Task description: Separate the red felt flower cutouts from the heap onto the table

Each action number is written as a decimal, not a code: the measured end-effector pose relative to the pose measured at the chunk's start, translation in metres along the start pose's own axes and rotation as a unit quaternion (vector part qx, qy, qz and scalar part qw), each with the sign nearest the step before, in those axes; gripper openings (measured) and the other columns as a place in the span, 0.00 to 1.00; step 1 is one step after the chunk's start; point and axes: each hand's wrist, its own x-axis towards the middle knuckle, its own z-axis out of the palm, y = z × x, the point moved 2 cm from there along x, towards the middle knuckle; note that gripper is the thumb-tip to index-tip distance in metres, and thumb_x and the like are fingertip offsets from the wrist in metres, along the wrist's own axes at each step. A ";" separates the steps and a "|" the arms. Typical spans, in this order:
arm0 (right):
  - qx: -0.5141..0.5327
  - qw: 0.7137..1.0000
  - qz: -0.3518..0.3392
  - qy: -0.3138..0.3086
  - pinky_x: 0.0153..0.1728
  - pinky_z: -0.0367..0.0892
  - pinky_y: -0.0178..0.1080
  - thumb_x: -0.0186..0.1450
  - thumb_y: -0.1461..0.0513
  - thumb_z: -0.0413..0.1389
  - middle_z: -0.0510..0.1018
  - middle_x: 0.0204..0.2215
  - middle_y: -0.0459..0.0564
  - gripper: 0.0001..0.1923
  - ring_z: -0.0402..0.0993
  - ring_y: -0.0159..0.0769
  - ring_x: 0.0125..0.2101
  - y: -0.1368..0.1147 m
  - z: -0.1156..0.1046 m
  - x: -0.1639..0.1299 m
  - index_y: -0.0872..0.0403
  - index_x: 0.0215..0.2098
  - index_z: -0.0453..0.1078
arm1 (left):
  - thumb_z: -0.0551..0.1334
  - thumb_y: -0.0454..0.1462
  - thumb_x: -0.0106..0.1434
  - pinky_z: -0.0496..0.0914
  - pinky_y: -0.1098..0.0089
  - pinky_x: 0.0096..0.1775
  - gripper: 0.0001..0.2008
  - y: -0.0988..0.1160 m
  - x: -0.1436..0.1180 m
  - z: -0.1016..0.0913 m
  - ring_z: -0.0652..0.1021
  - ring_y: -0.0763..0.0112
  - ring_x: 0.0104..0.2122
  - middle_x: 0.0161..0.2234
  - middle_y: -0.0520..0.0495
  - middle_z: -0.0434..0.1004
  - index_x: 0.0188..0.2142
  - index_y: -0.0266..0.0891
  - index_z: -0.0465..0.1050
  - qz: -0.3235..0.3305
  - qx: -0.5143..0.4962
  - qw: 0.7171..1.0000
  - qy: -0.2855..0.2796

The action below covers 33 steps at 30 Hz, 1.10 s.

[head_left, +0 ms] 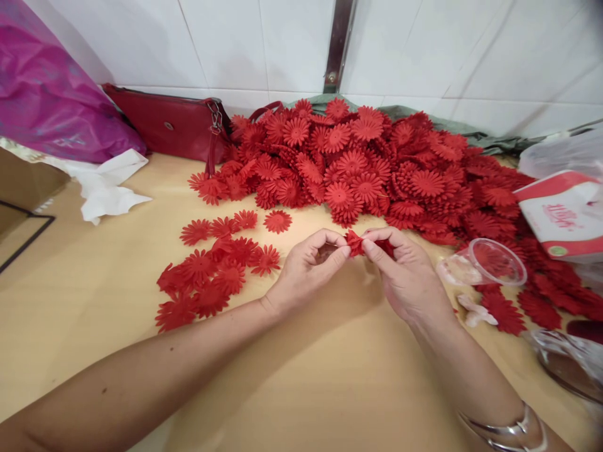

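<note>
while both hands pinch it, red felt flower (357, 243) crumples, petals jagged.

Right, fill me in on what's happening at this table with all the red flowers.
A person sits at a wooden table and pinches one red fabric flower piece between both hands. The left hand and the right hand meet over it with their fingers closed on the piece. A big heap of red flowers lies along the wall behind, and a smaller flat batch is spread out to the left. A clear plastic cup lies on its side to the right.
</note>
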 end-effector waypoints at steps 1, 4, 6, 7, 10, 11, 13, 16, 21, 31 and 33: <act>0.004 1.000 0.005 0.010 0.37 0.67 0.37 0.65 0.55 0.63 0.77 0.32 0.43 0.07 0.72 0.31 0.32 0.002 -0.001 0.001 0.50 0.36 0.74 | 0.64 0.42 0.66 0.68 0.71 0.41 0.09 0.001 -0.001 0.000 0.73 0.73 0.34 0.33 0.50 0.73 0.36 0.38 0.71 0.014 0.010 1.000 0.011; 0.013 0.997 0.005 0.071 0.33 0.65 0.35 0.64 0.54 0.63 0.74 0.30 0.43 0.09 0.68 0.31 0.29 0.005 -0.010 0.005 0.50 0.36 0.72 | 0.62 0.40 0.67 0.66 0.70 0.39 0.06 0.004 -0.006 -0.001 0.70 0.73 0.32 0.32 0.51 0.69 0.35 0.40 0.68 0.054 0.046 0.997 0.035; 0.000 0.994 -0.009 0.108 0.32 0.65 0.35 0.65 0.55 0.62 0.73 0.29 0.43 0.09 0.68 0.31 0.29 0.004 -0.016 0.008 0.50 0.36 0.71 | 0.59 0.37 0.67 0.66 0.69 0.40 0.05 0.004 -0.008 -0.004 0.69 0.72 0.32 0.32 0.51 0.66 0.35 0.41 0.65 0.080 0.082 0.992 0.058; -0.013 0.993 -0.016 0.114 0.33 0.65 0.36 0.65 0.55 0.61 0.74 0.30 0.43 0.08 0.69 0.31 0.29 0.003 -0.017 0.008 0.50 0.36 0.71 | 0.59 0.36 0.66 0.66 0.68 0.41 0.04 0.004 -0.008 -0.006 0.69 0.71 0.33 0.33 0.50 0.66 0.35 0.42 0.64 0.096 0.104 0.987 0.080; -0.080 0.990 -0.040 0.106 0.38 0.67 0.38 0.66 0.57 0.61 0.76 0.32 0.44 0.06 0.72 0.32 0.33 -0.007 -0.012 0.004 0.51 0.37 0.73 | 0.60 0.30 0.59 0.66 0.65 0.45 0.10 0.001 -0.006 -0.013 0.68 0.67 0.39 0.39 0.48 0.64 0.38 0.43 0.62 0.151 0.182 0.952 0.193; -0.108 0.987 -0.054 0.104 0.39 0.68 0.39 0.66 0.58 0.61 0.77 0.33 0.45 0.05 0.73 0.33 0.34 -0.012 -0.009 0.002 0.51 0.38 0.73 | 0.60 0.27 0.56 0.66 0.63 0.47 0.14 0.001 -0.005 -0.015 0.68 0.64 0.42 0.41 0.47 0.64 0.39 0.43 0.62 0.170 0.215 0.933 0.234; -0.160 0.979 -0.085 0.097 0.41 0.69 0.41 0.67 0.59 0.60 0.78 0.35 0.47 0.04 0.74 0.35 0.36 -0.021 -0.003 -0.003 0.51 0.39 0.74 | 0.59 0.24 0.52 0.64 0.58 0.53 0.20 0.003 -0.006 -0.017 0.65 0.60 0.50 0.45 0.44 0.62 0.42 0.43 0.62 0.200 0.282 0.893 0.288; -0.210 0.964 -0.140 0.080 0.41 0.71 0.43 0.68 0.61 0.59 0.78 0.36 0.49 0.03 0.75 0.37 0.39 -0.030 0.004 -0.009 0.50 0.40 0.74 | 0.59 0.25 0.54 0.59 0.54 0.59 0.18 0.010 -0.009 -0.014 0.63 0.57 0.55 0.48 0.42 0.61 0.43 0.42 0.64 0.223 0.331 0.874 0.278; -0.251 0.942 -0.219 0.038 0.44 0.73 0.44 0.69 0.63 0.58 0.77 0.41 0.50 0.06 0.76 0.39 0.43 -0.034 0.009 -0.013 0.48 0.42 0.76 | 0.62 0.36 0.66 0.67 0.63 0.48 0.07 0.010 -0.011 -0.005 0.72 0.63 0.46 0.45 0.43 0.72 0.44 0.41 0.70 0.152 0.258 0.950 0.087; -0.226 0.963 -0.143 0.022 0.56 0.69 0.47 0.73 0.58 0.54 0.79 0.49 0.52 0.13 0.76 0.39 0.51 -0.035 0.006 -0.012 0.48 0.52 0.75 | 0.63 0.41 0.67 0.65 0.71 0.38 0.08 0.001 -0.003 -0.004 0.70 0.73 0.32 0.32 0.51 0.72 0.35 0.40 0.69 0.049 0.042 0.996 0.064; -0.189 0.979 -0.077 0.013 0.56 0.70 0.48 0.73 0.54 0.53 0.80 0.51 0.52 0.16 0.76 0.40 0.51 -0.028 0.006 -0.010 0.48 0.55 0.74 | 0.64 0.41 0.66 0.65 0.72 0.37 0.09 0.001 -0.002 -0.003 0.69 0.75 0.31 0.31 0.53 0.71 0.33 0.40 0.68 0.039 0.020 0.997 0.067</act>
